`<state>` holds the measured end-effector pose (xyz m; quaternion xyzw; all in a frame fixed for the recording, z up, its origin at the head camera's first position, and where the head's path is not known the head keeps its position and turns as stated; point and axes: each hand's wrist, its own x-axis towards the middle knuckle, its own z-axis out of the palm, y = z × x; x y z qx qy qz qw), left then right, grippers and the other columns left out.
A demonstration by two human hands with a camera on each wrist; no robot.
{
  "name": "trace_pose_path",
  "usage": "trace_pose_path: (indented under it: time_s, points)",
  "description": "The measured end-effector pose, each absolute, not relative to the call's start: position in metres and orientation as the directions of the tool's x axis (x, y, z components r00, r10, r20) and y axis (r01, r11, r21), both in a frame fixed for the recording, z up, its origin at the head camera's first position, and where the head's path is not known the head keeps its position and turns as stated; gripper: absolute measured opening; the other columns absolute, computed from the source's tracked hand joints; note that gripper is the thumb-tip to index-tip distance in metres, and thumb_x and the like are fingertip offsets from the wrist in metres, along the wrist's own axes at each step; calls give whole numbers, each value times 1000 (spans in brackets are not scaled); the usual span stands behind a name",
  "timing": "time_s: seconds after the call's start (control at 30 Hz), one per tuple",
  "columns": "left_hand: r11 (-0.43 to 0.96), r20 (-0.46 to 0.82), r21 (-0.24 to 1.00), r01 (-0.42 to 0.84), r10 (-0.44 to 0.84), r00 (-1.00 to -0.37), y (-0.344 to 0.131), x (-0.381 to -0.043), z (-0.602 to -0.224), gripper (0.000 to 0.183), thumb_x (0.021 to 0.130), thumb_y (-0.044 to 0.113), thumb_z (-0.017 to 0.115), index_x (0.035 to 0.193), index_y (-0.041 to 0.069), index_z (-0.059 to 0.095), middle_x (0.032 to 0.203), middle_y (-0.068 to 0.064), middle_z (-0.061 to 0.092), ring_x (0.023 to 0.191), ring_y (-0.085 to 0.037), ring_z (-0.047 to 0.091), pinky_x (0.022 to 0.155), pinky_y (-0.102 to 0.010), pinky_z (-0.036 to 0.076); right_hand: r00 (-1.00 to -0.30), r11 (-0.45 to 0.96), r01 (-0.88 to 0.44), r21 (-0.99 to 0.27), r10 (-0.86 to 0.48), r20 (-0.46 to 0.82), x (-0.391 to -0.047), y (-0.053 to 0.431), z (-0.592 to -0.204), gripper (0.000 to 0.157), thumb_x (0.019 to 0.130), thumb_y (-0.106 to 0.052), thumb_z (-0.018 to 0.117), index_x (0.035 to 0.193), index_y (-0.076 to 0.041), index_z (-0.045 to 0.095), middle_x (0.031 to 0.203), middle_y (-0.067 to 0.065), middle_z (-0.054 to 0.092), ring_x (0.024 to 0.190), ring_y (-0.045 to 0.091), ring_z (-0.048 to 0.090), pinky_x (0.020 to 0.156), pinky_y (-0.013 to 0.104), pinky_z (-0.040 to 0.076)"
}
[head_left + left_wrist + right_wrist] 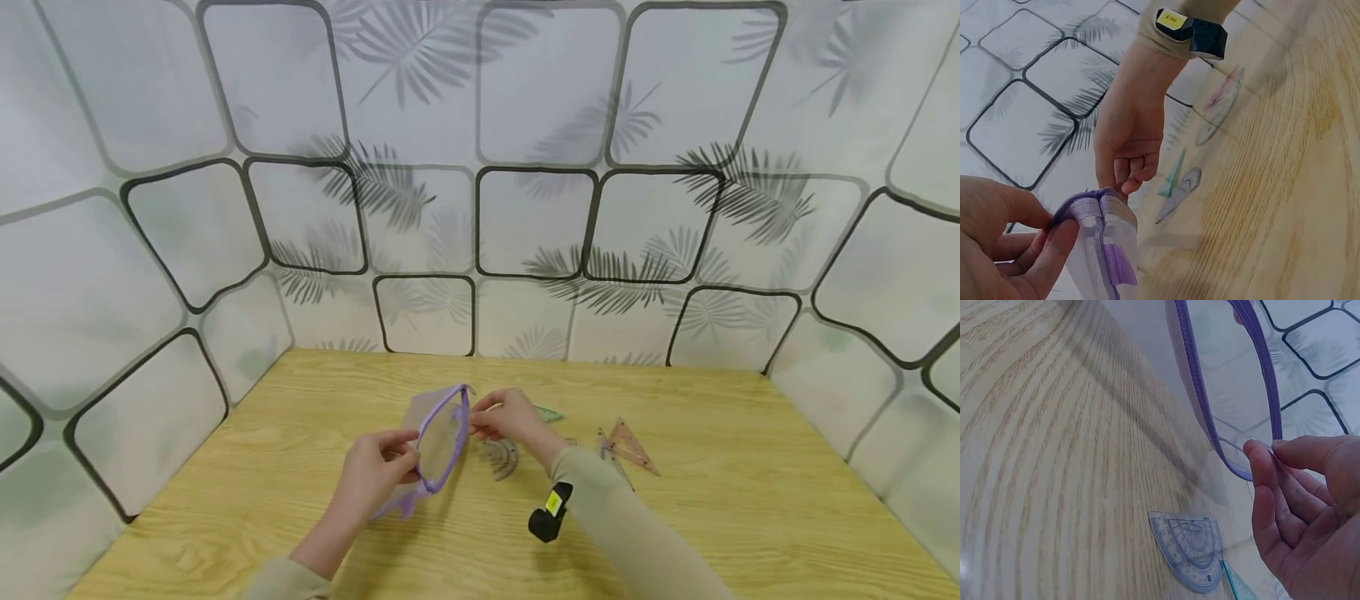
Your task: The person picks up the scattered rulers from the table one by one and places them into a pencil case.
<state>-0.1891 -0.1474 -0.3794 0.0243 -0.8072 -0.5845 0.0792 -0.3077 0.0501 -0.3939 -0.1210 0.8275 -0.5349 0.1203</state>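
Observation:
A translucent zip pouch (422, 410) with purple trim stands tilted over the table, its mouth held apart. My left hand (377, 468) pinches the near zip edge between thumb and fingers. At the far end of the mouth, my right hand (510, 417) pinches the purple zip edge (1275, 419) with thumb and forefinger, other fingers curled. A purple tab (1120, 264) shows on the pouch in the left wrist view. Under the right hand lies a clear protractor (1191, 550), beside a green set square (550, 413).
Right of the right forearm, an orange set square (630, 447) lies against a clear drawing tool (613, 460). A black camera (549, 517) is strapped to the right wrist. The wooden table (262, 467) is enclosed by patterned curtains (427, 317) at back and sides.

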Motion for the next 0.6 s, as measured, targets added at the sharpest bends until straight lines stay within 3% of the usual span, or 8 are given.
trace_pose_path:
  time_s: [0.3,0.6]
  points:
    - [283,93,958,47,-152,-984,-145,-189,-378,33,85,-6,62,118,-9,67,89,-16,67,73,-18,69,65,-26,66,-931,419,-108,-902,-361,-56,-308,46,-399,16,90,-11,69,101,0,72,83,13,77,62,9,69,54,21,53]
    - [226,71,974,34,-160,-984,-143,-190,-381,33,87,-6,62,119,-10,65,88,-15,65,74,-18,69,66,-26,66,-923,389,-134,-912,-383,-28,-306,43,-400,13,91,-12,68,98,-1,71,80,13,77,59,9,68,50,20,48]
